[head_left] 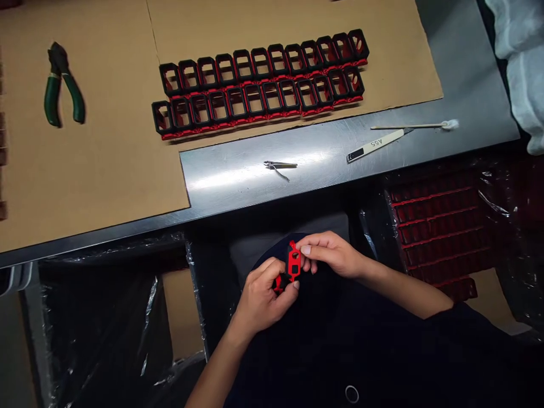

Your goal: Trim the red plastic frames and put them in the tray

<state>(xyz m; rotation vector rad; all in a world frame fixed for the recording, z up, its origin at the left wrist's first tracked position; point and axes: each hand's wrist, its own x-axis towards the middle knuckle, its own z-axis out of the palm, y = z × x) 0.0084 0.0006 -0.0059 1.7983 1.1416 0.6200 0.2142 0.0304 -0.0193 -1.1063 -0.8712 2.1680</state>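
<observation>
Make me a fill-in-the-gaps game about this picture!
Both hands, left hand and right hand, hold one small ____ plastic part.
The pliers have ____ handles.
The black-and-red frames stand in ____ rows on the cardboard.
The cotton swab lies on the ____ tabletop.

Missing words: red; green; two; metal

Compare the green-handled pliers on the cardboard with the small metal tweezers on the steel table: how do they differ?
The green-handled pliers lie on the brown cardboard sheet; the small metal tweezers lie on the bare steel table. The pliers look bigger, with thick green grips; the tweezers are thin, bare metal. The pliers sit far left; the tweezers lie near the middle. Both lie untouched by either hand.
</observation>
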